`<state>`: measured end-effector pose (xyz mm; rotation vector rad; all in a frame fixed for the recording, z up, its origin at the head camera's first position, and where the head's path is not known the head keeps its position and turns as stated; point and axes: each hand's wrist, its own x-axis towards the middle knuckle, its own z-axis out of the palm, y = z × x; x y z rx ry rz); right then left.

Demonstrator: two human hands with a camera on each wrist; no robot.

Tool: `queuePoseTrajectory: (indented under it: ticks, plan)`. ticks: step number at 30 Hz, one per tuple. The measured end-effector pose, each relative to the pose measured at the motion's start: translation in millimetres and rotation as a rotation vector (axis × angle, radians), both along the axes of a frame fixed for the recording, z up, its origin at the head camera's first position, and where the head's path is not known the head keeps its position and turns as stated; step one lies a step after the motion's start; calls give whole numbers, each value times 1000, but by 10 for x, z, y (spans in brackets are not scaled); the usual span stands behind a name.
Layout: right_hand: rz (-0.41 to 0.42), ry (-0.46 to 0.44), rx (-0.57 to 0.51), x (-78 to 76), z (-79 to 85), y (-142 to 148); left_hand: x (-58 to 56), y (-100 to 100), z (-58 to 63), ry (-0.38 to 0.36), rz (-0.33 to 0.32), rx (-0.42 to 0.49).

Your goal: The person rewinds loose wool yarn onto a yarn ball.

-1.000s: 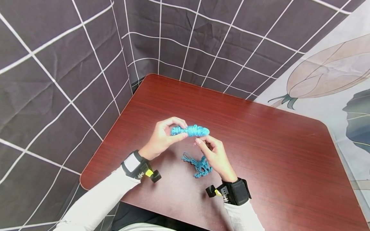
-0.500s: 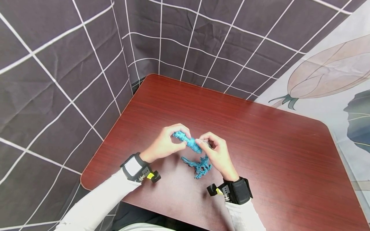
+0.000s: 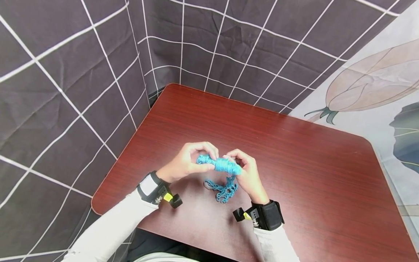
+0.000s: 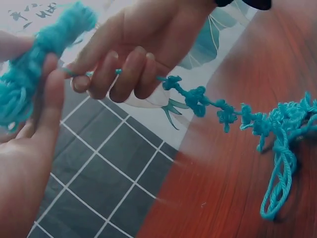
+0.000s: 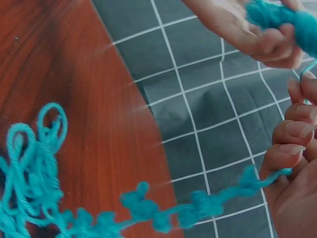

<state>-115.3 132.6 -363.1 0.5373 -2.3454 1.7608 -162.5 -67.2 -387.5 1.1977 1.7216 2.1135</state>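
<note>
A wound bundle of bright blue yarn (image 3: 226,165) hangs over the table, with my left hand (image 3: 180,165) gripping one end of it between thumb and fingers. Close at its other end, my right hand (image 3: 250,178) curls its fingers round a thin strand (image 4: 68,72) that leads from the bundle. Out of the right fist runs a knotted blue cord (image 4: 198,99) with small flower-like clusters along it. Its far part lies heaped on the table (image 3: 226,192), ending in long loose loops (image 4: 278,186).
The reddish-brown wooden table (image 3: 311,163) has rounded corners. Dark cloth with a white grid (image 3: 229,47) stands behind and to the left, and a plant-patterned cloth (image 3: 370,87) to the right. Each wrist wears a black strap (image 3: 268,217) with a small camera.
The yarn bundle dipped and tilted, then came back nearly level, lower and slightly further right than before. Both hands are now closer together, and the knotted cord shifted a little on the table.
</note>
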Motion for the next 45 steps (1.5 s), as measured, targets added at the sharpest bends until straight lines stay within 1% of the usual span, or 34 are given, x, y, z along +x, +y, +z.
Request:
queuePoseTrajectory:
  ticks: [3,7,9,11,12,14,15,17,19,23,27,30,32,34,36,39,41,42,45]
  plan:
    - [1,14,24,7,-47,-13,4,13,13,-18,96,30]
    - [21,-31,21,-13,-166,-7,3,29,21,-28,257,24]
    - [33,-40,27,-26,-226,8,-4,34,14,-16,329,6]
    - [42,-30,31,-39,-276,29,-11,35,-3,10,392,-23]
    - [48,-18,34,-41,-281,37,-16,33,-13,25,418,-43]
    - [54,16,34,-45,-274,49,-27,27,-42,60,448,-86]
    - [56,32,34,-47,-263,59,-32,24,-58,76,453,-106]
    - [57,56,36,-56,-233,79,-32,17,-81,102,440,-142]
    - [52,59,32,-64,-194,99,-32,13,-103,119,399,-168]
    - [29,58,41,-51,-45,107,-16,2,-107,121,282,-189]
    - [7,74,59,-26,100,102,-20,-4,-90,115,153,-151]
    - [-1,67,55,-72,23,142,-28,-2,-68,114,86,-101]
    - [-3,57,50,-107,-62,170,-29,2,-48,110,67,-67]
    - [3,44,45,-142,-164,196,-25,4,-34,104,67,-38]
    - [21,31,39,-149,-217,196,-19,6,-25,84,76,-9]
    - [53,23,52,-135,-270,170,-7,11,-11,37,116,32]
    - [68,5,57,-103,-256,131,2,17,10,5,163,50]
    - [70,0,65,-81,-236,106,7,22,28,2,196,48]
    - [81,-28,87,-11,-141,36,32,30,109,26,318,15]
